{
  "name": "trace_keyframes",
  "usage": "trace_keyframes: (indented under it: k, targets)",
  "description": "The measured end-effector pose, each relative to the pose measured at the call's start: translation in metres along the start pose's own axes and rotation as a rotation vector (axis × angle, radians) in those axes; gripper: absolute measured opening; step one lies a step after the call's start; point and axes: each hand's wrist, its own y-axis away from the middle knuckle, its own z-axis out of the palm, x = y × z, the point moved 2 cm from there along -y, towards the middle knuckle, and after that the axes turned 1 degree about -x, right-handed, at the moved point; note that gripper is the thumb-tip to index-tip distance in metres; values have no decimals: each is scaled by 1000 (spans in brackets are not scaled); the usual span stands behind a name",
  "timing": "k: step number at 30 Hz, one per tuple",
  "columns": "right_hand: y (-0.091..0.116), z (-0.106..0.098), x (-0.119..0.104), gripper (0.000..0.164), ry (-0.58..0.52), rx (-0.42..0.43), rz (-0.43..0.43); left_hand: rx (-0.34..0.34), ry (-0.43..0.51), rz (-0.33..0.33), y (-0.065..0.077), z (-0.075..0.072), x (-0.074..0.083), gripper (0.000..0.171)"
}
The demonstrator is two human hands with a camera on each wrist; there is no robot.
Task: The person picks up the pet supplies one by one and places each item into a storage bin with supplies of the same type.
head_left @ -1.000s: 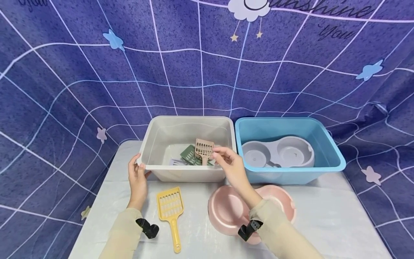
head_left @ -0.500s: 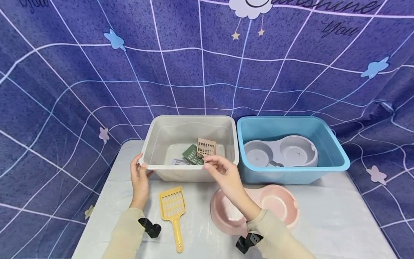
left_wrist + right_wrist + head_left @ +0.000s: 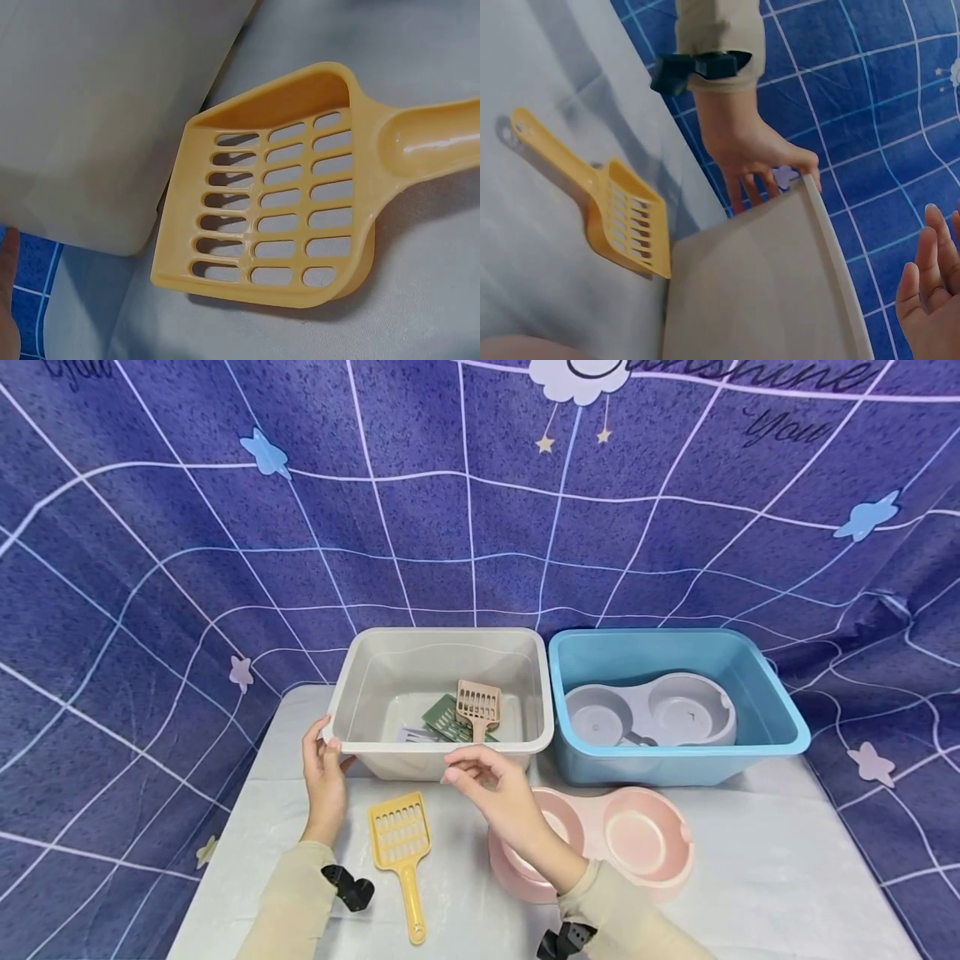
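Observation:
My left hand (image 3: 326,785) grips the front left corner of a light grey litter box (image 3: 420,760), its thumb at the rim. In front of that box my right hand (image 3: 498,797) hovers with loosely bent fingers and nothing in them. Inside the box, a beige litter scoop (image 3: 479,703) leans on a green scoop (image 3: 442,717), and a pale lilac slotted piece (image 3: 417,735) is partly hidden by the front wall. A yellow litter scoop (image 3: 401,839) lies on the table between my arms; the left wrist view shows its slotted head (image 3: 274,199) up close.
A blue box (image 3: 675,768) stands right beside the grey one and holds a grey double pet bowl (image 3: 637,693). Below my right forearm is a pink double bowl (image 3: 647,839), partly covered. A patterned purple curtain (image 3: 420,518) hangs behind the pale table (image 3: 780,860).
My right hand has left the beige scoop inside the grey box and moved left and toward me, over the front rim. The scoop now rests there; my left hand keeps its place.

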Motion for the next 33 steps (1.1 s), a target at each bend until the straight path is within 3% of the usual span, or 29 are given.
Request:
trace_keyframes:
  k: [7, 33]
  targets:
    - [8, 13, 12, 16, -11, -25, 24, 0, -4, -17, 1, -1, 0, 43]
    - [36, 48, 77, 21, -157, -58, 285, -8, 5, -6, 0, 0, -3, 42]
